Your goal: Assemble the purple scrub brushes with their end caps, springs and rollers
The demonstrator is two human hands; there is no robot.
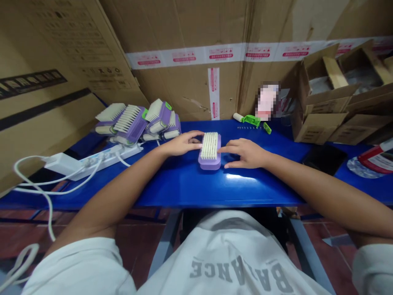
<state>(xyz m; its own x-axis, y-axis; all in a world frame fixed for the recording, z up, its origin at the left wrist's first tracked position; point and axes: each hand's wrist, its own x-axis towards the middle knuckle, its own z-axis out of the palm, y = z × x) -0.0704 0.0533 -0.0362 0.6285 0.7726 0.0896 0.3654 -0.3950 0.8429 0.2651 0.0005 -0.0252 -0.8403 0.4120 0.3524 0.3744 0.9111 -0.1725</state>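
A purple brush [210,146] lies on the blue table in front of me, its rows of cream-white bristles facing up. My left hand [184,143] holds it by the left side, the index finger at the far corner and the thumb against the near left edge. From the right, my right hand [245,153] touches the brush's right side with an extended index finger. Its thumb is stretched out apart, close to the tabletop, and its other fingers are partly curled. The underside of the brush is hidden.
Several similar purple brushes [132,123] are piled at the left, behind a white power strip [106,160] with cables. Green parts [252,120] and a row of small screws [245,128] lie at the back. Cardboard boxes [322,110], a dark phone-like slab [324,159] and a red-labelled bottle [376,159] are right.
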